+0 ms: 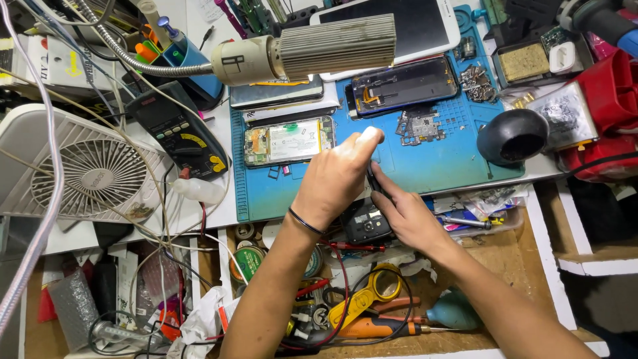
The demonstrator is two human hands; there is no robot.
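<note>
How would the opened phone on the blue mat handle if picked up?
The opened phone is probably stiff and light: a thin flat slab. Likely fragile, since its back is off and battery and boards lie exposed. It lies flat on the mat, so it should slide rather than roll or tip.

Item under left hand (335,176): hidden, kind unclear. White tablet (399,23): cut off at top edge. Fan (80,169): cut off at left.
</note>
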